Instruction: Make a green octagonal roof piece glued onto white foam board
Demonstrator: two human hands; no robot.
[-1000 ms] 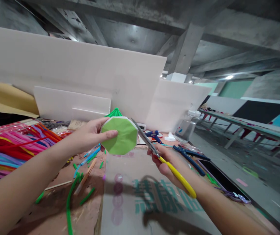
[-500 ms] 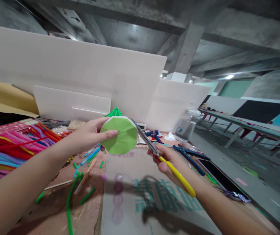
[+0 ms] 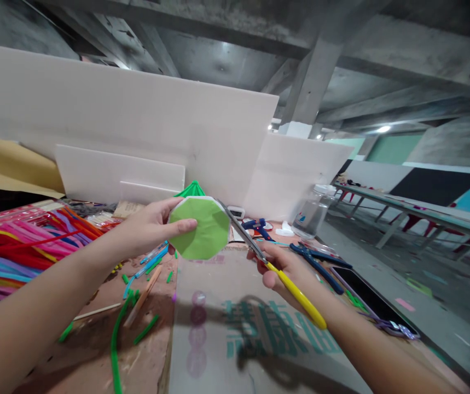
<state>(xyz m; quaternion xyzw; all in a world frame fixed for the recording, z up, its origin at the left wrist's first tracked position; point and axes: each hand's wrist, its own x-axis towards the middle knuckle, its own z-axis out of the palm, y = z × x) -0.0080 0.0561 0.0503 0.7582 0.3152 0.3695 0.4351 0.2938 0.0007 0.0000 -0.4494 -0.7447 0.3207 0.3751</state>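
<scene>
My left hand (image 3: 155, 221) pinches a light green, many-sided disc (image 3: 204, 235) with a pale rim, thumb on its front face and fingers behind. My right hand (image 3: 278, 265) is closed on a pair of scissors (image 3: 296, 293) with yellow handles, gripping them near the pivot. The metal blades point up and left, and lie against or very close to the disc's right edge; I cannot tell whether they touch. Behind the disc, a darker green pleated piece (image 3: 195, 189) shows its peak. Under both hands lies a flat cardboard sheet (image 3: 210, 290) with printed characters.
Many coloured pipe cleaners (image 3: 25, 241) heap on the left. Green offcuts (image 3: 146, 329) and a pencil-like stick (image 3: 142, 295) lie nearer. To the right are pliers (image 3: 320, 265), a phone (image 3: 374, 298), a glue gun (image 3: 259, 227) and a clear bottle (image 3: 314, 213). White boards (image 3: 136, 109) stand behind.
Almost nothing differs. The scissors and my right hand have shifted very slightly left, and the disc stays in the same grip.
</scene>
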